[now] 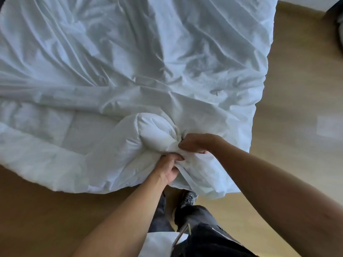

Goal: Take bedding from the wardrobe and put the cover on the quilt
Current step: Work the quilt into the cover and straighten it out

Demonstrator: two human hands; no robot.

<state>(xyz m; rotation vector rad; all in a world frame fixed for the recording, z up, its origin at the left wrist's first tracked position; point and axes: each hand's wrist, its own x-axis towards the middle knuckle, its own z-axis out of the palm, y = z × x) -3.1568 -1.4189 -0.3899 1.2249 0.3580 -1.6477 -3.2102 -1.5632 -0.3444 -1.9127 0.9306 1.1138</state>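
- While I look down over the bed (259, 101), the white cover (130, 52) lies wrinkled across most of it.
- My left hand (169, 168) is closed tight on a bunched fold of cover at the near edge.
- My right hand (196, 143) is clenched on the cover just beside it, knuckles up.
- Next to both hands the quilt (146, 134) bulges out as a padded roll.
- Wooden floor (287, 127) shows to the right; my dark shoe (187, 199) stands below the hanging bedding.

The cover (130, 52) lies over the quilt (55, 138) on the floor (289, 127), quilt edge exposed at left.
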